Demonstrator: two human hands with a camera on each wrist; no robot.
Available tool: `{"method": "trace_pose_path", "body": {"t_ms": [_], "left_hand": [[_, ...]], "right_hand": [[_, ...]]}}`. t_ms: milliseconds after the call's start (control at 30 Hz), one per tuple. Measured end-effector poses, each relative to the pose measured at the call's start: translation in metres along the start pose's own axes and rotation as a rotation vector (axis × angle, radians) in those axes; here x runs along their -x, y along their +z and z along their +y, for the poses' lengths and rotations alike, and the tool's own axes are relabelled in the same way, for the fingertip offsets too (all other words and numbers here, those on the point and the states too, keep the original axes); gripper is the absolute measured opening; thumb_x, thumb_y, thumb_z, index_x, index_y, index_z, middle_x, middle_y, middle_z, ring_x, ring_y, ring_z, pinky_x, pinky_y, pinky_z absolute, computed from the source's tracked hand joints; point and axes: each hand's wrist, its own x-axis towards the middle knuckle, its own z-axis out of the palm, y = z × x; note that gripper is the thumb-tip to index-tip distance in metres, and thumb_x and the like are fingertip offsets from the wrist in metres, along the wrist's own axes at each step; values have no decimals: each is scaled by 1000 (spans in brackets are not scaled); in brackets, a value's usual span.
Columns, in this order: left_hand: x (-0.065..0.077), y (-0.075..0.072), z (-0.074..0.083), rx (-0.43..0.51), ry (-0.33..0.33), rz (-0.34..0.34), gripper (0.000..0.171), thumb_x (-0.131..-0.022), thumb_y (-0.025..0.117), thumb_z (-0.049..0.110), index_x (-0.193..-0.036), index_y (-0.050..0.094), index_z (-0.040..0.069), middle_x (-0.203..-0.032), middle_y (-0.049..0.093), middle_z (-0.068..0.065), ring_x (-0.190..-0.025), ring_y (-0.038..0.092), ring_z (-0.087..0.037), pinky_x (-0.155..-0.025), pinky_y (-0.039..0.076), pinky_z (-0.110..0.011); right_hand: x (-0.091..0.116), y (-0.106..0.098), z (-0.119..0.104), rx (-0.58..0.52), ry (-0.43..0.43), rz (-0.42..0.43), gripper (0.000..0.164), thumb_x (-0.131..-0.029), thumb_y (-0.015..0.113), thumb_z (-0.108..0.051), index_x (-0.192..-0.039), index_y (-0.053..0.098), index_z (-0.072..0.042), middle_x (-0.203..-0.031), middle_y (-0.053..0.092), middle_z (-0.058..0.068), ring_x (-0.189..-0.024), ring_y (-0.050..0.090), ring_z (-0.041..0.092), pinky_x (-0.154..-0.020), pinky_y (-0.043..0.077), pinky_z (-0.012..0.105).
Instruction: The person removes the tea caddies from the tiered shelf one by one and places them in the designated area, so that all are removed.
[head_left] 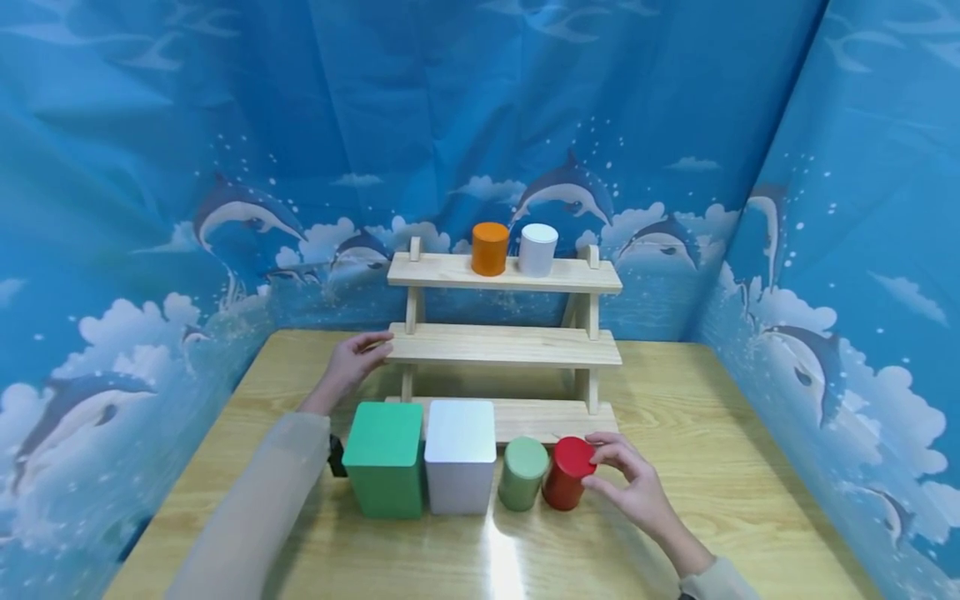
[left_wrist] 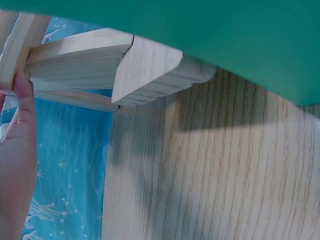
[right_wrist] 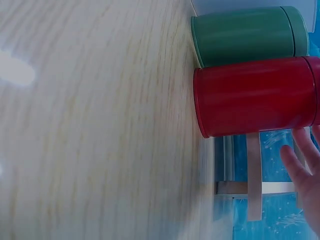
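The left hand (head_left: 358, 360) is at the left end of the wooden stand's middle shelf (head_left: 502, 345); in the left wrist view its fingers (left_wrist: 24, 95) pinch the shelf's end. On the table's right, the right hand (head_left: 632, 490) is beside a red canister (head_left: 564, 483), fingertips at the right side of its lid. The right wrist view shows these fingers (right_wrist: 295, 162) spread, not wrapped round the canister. A light green canister (head_left: 522, 483) stands left of the red one. Farther left are a white box (head_left: 460, 479) and a green box (head_left: 384, 479).
An orange canister (head_left: 490, 250) and a white canister (head_left: 537, 252) stand on the top shelf (head_left: 435, 271). The bottom shelf (head_left: 562, 417) lies behind the row of boxes and canisters. Blue dolphin-print curtains (head_left: 450, 100) surround the wooden table (head_left: 720, 467).
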Motion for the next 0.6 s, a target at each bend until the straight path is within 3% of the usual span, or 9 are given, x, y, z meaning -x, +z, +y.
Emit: {"method": "trace_pose_path", "body": {"t_ms": [367,600], "left_hand": [[-3,-2,-1,-21,-17,-5,54,-85,67,35,-127,54,5,-131,49,-11,-110,54,-19,-89,49,-31],[-1,0,1,-20,-13,-9,51,-86,66,34,-127,55,6,-131,50,-10,-110,54,-18,-85,51,-26]], "right_hand": [[-1,-7,-2,-17,-23,55,28,-70,69,21,-94,58,10,-109,53,33,-105,56,23,-87,48,23],[-7,-13,-2,24,-5,78,27,-73,68,19,-96,60,9,-110,53,33,-105,58,21,-86,50,25]]}}
